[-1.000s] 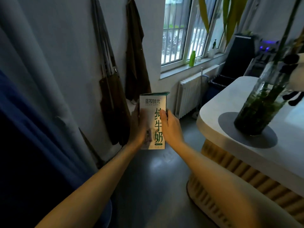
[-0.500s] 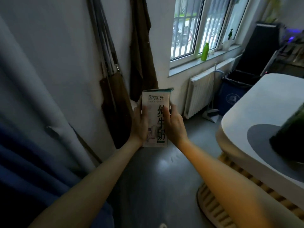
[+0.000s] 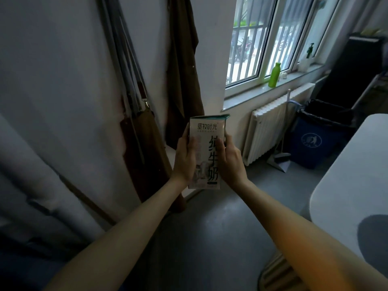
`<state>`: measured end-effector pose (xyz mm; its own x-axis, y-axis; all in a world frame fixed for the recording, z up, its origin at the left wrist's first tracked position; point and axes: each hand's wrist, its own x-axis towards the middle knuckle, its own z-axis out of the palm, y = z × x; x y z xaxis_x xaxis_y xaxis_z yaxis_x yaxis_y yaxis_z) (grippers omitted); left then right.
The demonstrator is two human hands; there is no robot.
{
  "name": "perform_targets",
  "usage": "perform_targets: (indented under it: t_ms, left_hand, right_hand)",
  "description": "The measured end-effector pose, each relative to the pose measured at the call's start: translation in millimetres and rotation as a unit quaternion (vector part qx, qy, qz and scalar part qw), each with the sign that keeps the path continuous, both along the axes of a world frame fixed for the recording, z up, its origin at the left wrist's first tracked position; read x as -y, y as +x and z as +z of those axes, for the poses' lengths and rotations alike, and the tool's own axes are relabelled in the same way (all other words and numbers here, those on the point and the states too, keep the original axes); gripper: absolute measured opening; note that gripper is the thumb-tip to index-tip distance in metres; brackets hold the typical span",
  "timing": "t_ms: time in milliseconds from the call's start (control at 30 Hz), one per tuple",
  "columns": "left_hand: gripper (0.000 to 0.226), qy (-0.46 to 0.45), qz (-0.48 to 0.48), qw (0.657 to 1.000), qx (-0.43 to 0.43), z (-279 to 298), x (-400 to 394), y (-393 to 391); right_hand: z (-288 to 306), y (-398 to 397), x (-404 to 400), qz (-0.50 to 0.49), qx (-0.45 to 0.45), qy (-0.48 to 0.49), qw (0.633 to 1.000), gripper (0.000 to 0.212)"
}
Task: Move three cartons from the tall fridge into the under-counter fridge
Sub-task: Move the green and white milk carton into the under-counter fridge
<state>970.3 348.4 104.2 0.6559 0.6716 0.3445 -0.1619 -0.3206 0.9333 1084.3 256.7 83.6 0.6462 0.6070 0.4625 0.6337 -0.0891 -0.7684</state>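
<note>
A white milk carton [image 3: 206, 143] with green lettering and a green top stands upright in front of me, held between both hands above the grey floor. My left hand [image 3: 185, 159] grips its left side, thumb on the front face. On the right side my right hand [image 3: 228, 159] grips it, thumb also on the front. No fridge is in view.
A white counter [image 3: 352, 175] with rounded corners fills the right. Brown aprons [image 3: 184, 66] hang on the wall ahead. Under the window stand a radiator [image 3: 266, 131], a dustpan [image 3: 280, 161] and a blue bin [image 3: 317, 139]. A green bottle [image 3: 274, 74] stands on the sill. Grey cloth [image 3: 42, 185] hangs at left.
My view has swung left and the plant vase on the counter has left the frame. The carton stays upright in both hands, now closer to the wall and window.
</note>
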Motion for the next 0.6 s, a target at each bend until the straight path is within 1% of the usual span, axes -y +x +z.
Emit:
perform_targets:
  t_ms: [133, 233, 400, 600]
  left_hand:
    - [0.06, 0.0, -0.019, 1.0, -0.002, -5, -23, 41]
    - [0.061, 0.001, -0.041, 0.999, -0.009, -9, -44, 75]
    - [0.056, -0.015, -0.107, 0.994, 0.009, -8, -83, 145]
    - [0.049, -0.039, -0.219, 0.974, 0.03, 3, -123, 234]
  right_hand:
    - [-5, 38, -19, -0.016, -0.006, -0.001, 1.0, 0.063]
    - [-10, 69, -34, -0.037, -0.013, 0.005, 0.999, 0.056]
    - [-9, 127, -62, -0.089, -0.021, 0.009, 0.996, 0.048]
    - [4, 195, -86, -0.175, -0.015, 0.02, 0.984, 0.056]
